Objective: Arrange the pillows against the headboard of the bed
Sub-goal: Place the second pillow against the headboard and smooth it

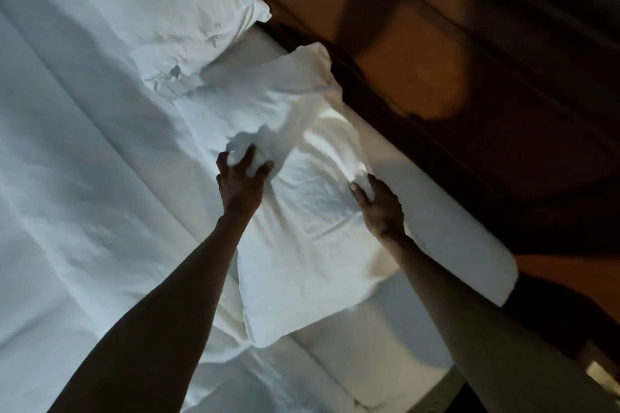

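Note:
A white pillow [302, 238] lies rumpled on the bed, its far end bunched up near the dark wooden headboard [436, 60]. My left hand [240, 183] rests on the pillow's left side with fingers spread and pressing into the cloth. My right hand [380, 208] lies flat on the pillow's right edge, fingers together, touching it without gripping. A second white pillow [151, 10] lies at the upper left, close to the headboard.
The white duvet [67, 194] covers the left half of the bed. A strip of bare mattress sheet [446, 218] runs along the headboard side. The room is dim, with orange light on the headboard.

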